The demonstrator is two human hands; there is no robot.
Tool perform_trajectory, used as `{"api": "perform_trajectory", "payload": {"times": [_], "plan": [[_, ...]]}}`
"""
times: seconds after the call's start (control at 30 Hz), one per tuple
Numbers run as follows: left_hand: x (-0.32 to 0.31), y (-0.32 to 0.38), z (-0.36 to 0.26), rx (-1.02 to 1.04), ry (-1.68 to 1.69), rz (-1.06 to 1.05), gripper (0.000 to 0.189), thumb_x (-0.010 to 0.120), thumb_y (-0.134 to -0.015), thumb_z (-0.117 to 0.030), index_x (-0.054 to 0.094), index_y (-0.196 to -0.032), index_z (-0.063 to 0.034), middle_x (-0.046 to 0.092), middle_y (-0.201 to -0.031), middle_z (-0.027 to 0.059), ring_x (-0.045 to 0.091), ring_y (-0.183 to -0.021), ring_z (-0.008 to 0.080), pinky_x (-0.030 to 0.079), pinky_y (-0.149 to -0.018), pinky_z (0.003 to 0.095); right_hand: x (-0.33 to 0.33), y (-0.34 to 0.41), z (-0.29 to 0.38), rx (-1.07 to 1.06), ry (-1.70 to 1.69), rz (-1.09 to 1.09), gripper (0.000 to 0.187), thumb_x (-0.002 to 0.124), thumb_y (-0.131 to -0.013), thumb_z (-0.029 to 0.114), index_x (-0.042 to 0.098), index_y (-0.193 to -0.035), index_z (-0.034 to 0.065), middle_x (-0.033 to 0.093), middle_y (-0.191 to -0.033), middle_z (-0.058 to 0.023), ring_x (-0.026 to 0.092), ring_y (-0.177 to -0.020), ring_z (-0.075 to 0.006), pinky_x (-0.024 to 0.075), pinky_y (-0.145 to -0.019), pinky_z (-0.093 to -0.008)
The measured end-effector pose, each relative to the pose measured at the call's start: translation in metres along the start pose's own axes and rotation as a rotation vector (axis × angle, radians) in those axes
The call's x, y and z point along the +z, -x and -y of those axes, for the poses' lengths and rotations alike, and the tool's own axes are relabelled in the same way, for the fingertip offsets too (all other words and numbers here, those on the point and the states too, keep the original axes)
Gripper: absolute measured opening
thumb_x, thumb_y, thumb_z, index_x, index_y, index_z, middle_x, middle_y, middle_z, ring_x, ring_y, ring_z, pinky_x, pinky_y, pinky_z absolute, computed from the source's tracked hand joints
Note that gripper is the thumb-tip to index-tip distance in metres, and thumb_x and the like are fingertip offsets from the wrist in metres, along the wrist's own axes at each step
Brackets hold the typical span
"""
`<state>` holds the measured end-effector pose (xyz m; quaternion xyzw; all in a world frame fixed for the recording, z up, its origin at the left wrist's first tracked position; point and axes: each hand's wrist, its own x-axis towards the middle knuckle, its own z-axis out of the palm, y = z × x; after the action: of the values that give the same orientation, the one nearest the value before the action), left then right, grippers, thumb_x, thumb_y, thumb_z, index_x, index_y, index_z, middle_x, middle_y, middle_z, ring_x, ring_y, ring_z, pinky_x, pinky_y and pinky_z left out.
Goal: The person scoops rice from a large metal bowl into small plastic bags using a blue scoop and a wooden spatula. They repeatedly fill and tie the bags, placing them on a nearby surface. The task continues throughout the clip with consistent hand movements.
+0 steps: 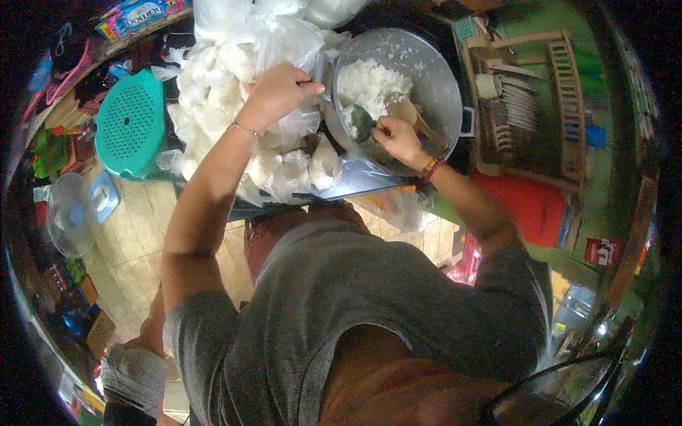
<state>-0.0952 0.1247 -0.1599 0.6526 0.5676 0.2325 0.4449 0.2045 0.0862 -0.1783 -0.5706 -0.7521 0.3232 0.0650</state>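
Note:
A large metal pot [445,69] holds white cooked rice [367,80], with grains stuck to its inner wall. My right hand [399,138] is over the pot's near side, gripping a small round scoop or cup [364,121] that has some rice in it. Beside that hand a wooden paddle [406,113] leans inside the pot. My left hand [282,93] is at the pot's left side, thumb and fingers closed on its metal handle [320,69]. Below and left of this hand lie piled clear plastic bags [213,106] filled with rice.
A green perforated plastic stool [128,125] stands left of the bags. To the right is a wooden dish rack [567,106] with plates [517,106]. A fan [72,215] stands on the tiled floor [128,239]. Another person's arm [154,325] shows at lower left.

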Motion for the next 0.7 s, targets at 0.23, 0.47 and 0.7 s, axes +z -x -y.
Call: {"api": "perform_trajectory", "payload": {"times": [0.23, 0.47, 0.7], "plan": [[0.003, 0.006, -0.006, -0.106, -0.106, -0.076, 0.040, 0.069, -0.076, -0.043, 0.071, -0.096, -0.0092, 0.065, -0.094, 0.0134, 0.061, -0.094, 0.0320, 0.031, -0.088, 0.0605, -0.025, -0.009, 0.017, -0.040, -0.153, 0.007, 0.023, 0.064, -0.082, 0.023, 0.058, -0.077, 0.0015, 0.059, -0.063, -0.0094, 0.057, -0.057, -0.0183, 0.0463, -0.057, -0.0323], [-0.002, 0.032, -0.053, 0.250, -0.167, -0.537, 0.061, 0.068, -0.078, -0.023, 0.047, -0.133, -0.0068, 0.050, -0.131, 0.0176, 0.050, -0.117, 0.0345, 0.038, -0.099, 0.0411, -0.059, -0.004, -0.022, 0.112, -0.858, 0.225, 0.012, 0.053, -0.092, 0.017, 0.056, -0.088, 0.0066, 0.050, -0.084, 0.0017, 0.049, -0.081, -0.0095, 0.0476, -0.077, -0.0307], [-0.020, 0.025, -0.111, 0.292, 0.727, -0.092, 0.071, 0.053, -0.069, -0.014, 0.040, -0.138, -0.0020, 0.044, -0.139, 0.0063, 0.047, -0.075, 0.0042, 0.037, -0.063, 0.0172, -0.120, -0.004, -0.023, -0.136, -1.098, -0.072, 0.030, 0.042, -0.090, 0.006, 0.058, -0.114, -0.0017, 0.053, -0.117, -0.0057, 0.052, -0.104, -0.0156, 0.0431, -0.092, -0.0324]]}}
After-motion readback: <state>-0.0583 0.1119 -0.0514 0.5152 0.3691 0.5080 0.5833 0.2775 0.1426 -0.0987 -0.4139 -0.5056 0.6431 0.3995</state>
